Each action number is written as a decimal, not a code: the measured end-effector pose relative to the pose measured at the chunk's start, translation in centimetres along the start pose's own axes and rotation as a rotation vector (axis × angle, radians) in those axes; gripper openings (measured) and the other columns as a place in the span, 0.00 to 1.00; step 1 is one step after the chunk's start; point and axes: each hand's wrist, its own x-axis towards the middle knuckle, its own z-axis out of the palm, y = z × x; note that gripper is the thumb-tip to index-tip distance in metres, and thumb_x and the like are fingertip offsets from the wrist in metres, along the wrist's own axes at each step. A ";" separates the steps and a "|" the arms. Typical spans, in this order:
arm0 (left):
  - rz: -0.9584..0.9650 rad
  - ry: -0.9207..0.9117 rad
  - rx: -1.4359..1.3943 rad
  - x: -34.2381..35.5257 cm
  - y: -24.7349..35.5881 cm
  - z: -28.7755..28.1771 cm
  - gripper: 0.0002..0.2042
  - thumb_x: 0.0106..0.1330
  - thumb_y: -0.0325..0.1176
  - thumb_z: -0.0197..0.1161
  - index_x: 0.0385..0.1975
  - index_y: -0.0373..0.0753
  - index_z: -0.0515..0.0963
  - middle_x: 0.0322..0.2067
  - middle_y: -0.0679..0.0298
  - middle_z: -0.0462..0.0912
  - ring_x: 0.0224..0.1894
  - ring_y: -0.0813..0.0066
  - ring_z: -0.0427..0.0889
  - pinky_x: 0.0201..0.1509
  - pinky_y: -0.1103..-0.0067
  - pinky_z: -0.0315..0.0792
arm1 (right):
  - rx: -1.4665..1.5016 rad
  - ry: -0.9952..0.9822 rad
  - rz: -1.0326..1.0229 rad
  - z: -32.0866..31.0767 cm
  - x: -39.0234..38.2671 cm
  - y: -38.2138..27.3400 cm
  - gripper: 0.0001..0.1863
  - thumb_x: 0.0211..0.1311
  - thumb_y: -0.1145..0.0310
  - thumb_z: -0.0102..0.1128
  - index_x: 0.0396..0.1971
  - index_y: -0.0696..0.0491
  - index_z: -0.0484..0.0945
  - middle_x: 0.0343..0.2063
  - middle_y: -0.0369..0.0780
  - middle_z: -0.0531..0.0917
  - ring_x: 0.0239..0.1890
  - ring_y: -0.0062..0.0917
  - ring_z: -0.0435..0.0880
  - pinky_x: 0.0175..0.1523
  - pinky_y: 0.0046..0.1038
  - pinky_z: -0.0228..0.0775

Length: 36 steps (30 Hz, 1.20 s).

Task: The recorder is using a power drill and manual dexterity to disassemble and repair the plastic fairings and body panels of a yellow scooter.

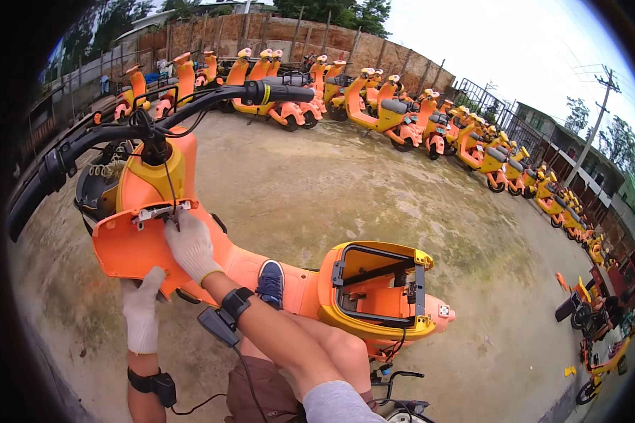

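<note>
Both my hands wear white knit gloves. My left hand [142, 307] grips the lower edge of an orange plastic panel [127, 243], thumb on top and the other fingers hidden beneath. The panel is tilted out from the front of an orange and yellow scooter [183, 166]. At the panel's upper right corner, my right hand [190, 245] pinches the end of a thin black cable [171, 185] that hangs from the handlebar [222, 95]. A pale bracket [145, 215] sits along the panel's upper edge beside those fingers.
Behind my right arm is the scooter's open rear compartment [377, 282] with a yellow rim. My shoe [269, 282] rests on the footboard. Rows of similar scooters [395, 116] line the brick wall [261, 35]. More scooter parts [593, 310] lie at the far right on the concrete ground [473, 247].
</note>
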 end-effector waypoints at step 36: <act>-0.050 -0.035 -0.195 -0.9 0.7 1.7 0.29 0.61 0.30 0.65 0.62 0.37 0.62 0.42 0.61 0.80 0.30 0.76 0.83 0.16 0.82 0.72 | 0.125 -0.040 0.050 -6.0 -1.1 -0.2 0.17 0.66 0.66 0.54 0.48 0.61 0.82 0.28 0.40 0.86 0.29 0.20 0.86 0.38 0.24 0.77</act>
